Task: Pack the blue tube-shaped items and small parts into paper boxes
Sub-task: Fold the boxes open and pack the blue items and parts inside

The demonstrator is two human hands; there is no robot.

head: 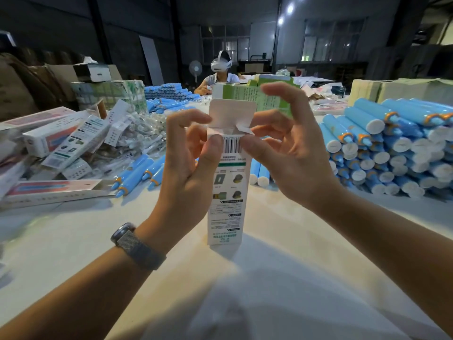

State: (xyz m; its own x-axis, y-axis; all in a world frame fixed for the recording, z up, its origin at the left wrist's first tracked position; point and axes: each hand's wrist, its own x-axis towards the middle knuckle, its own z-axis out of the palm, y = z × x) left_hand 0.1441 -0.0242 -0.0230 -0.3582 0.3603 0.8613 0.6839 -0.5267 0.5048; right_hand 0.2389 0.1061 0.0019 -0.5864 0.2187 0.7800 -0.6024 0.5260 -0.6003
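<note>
A tall white paper box [226, 204] with green print and a barcode stands upright on the white table [73, 241], its top flap raised and open. My left hand [188, 163] grips the box's upper left side, thumb on the barcode face. My right hand [284, 153] pinches the upper right edge by a small side flap, its other fingers spread. A big stack of blue tubes [392, 148] with white caps lies at the right. A few more blue tubes [139, 175] lie left of the box. Bagged small parts [144, 133] are heaped behind those.
Printed boxes [61, 143] lie piled at the left, one long box [54, 190] lying open-ended. Green-printed boxes [252, 94] stand behind the held box. Another person with a headset [220, 69] sits across the table near more blue tubes [169, 94]. Cardboard cartons [392, 90] sit far right.
</note>
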